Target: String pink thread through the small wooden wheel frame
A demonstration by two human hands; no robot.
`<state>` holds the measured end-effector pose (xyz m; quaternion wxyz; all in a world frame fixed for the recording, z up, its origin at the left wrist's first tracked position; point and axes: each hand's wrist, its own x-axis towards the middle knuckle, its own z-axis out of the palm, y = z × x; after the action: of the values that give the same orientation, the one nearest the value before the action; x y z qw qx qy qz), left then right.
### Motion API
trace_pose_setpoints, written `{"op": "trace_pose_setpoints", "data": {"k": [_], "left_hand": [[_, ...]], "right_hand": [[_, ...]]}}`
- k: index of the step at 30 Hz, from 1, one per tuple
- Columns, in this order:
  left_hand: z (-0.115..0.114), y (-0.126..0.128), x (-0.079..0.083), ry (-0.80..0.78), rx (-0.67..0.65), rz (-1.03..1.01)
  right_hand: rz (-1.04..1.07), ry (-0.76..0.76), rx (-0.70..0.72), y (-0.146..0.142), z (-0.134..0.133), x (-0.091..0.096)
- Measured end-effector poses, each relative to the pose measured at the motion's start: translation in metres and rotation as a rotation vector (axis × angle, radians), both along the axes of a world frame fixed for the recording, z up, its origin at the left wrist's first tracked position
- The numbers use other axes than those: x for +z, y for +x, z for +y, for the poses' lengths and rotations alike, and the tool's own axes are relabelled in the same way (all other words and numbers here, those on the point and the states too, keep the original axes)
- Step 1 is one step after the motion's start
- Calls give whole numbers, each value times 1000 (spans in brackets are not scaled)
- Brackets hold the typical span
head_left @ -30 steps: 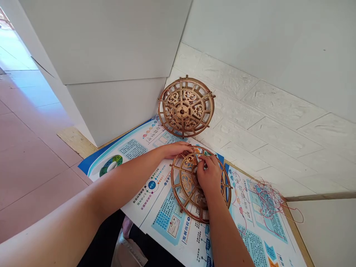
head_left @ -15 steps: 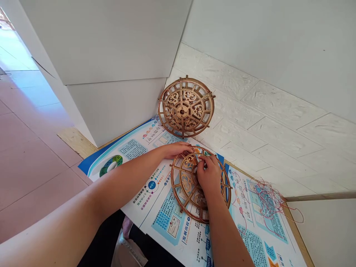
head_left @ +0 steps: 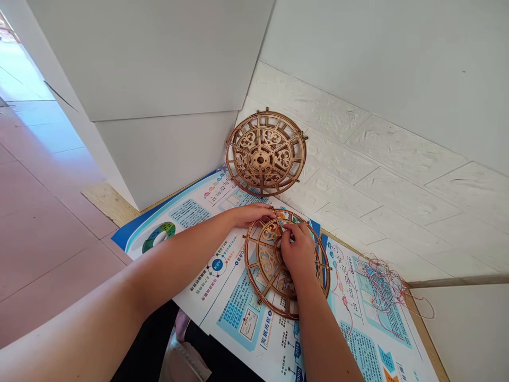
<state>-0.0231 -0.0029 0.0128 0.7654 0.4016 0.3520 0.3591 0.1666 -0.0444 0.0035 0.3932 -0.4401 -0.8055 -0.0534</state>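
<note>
A flat round wooden fretwork disc lies on a blue and white printed poster. My left hand rests on the disc's far rim, fingers curled over its edge. My right hand lies over the middle of the disc, its fingertips pinched together near the hub on something too small to make out. A second, deeper wooden wheel-shaped piece leans upright against the white brick-pattern wall behind the disc.
A tangle of thin red string lies on the poster to the right. White panels stand at the back left. Reddish floor tiles stretch to the left, beyond the board's edge.
</note>
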Motion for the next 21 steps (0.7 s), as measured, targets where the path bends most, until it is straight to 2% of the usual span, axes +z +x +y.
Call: {"op": "trace_pose_setpoints", "data": {"k": [21], "left_hand": [[0, 0, -1, 21, -1, -6]], "right_hand": [[2, -26, -10, 0, -2, 0]]}}
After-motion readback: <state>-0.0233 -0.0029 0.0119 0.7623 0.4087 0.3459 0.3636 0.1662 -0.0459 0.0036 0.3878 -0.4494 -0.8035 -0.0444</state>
